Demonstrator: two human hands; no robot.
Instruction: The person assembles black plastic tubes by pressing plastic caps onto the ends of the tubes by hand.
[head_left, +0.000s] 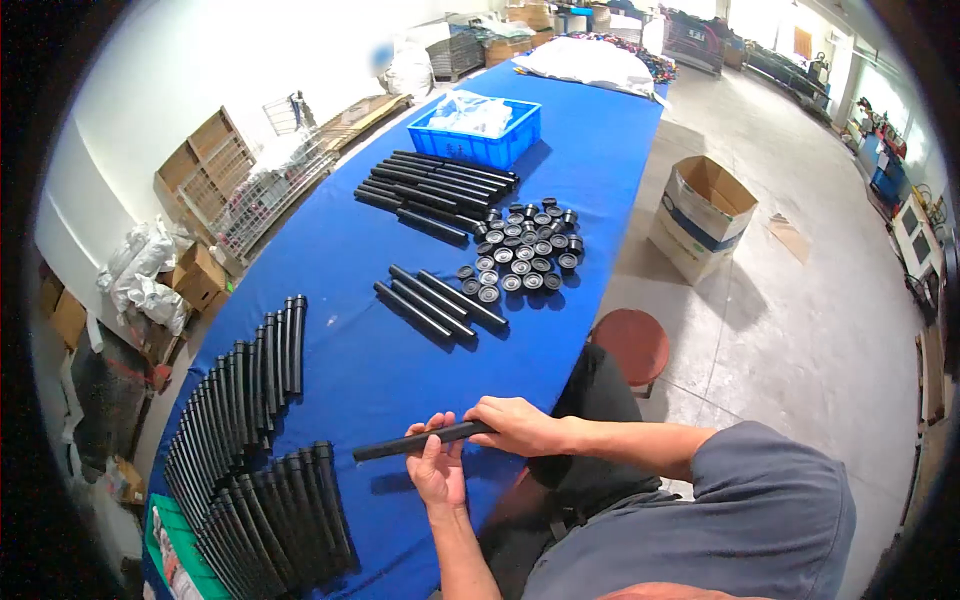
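A black tube is held above the near side of the blue-covered table. My left hand grips it around the middle, thumb on the near side and fingers behind. My right hand is closed over the tube's right end, and the fingers hide that end. Beyond my hands lie several loose black tubes. Farther up is a cluster of round black caps, some facing up and some on their sides. To the left, rows of black tubes with wider ends lie side by side.
More black tubes lie before a blue crate holding white plastic. A green container stands at the lower left. Right of the table are a red stool and an open cardboard box on the floor.
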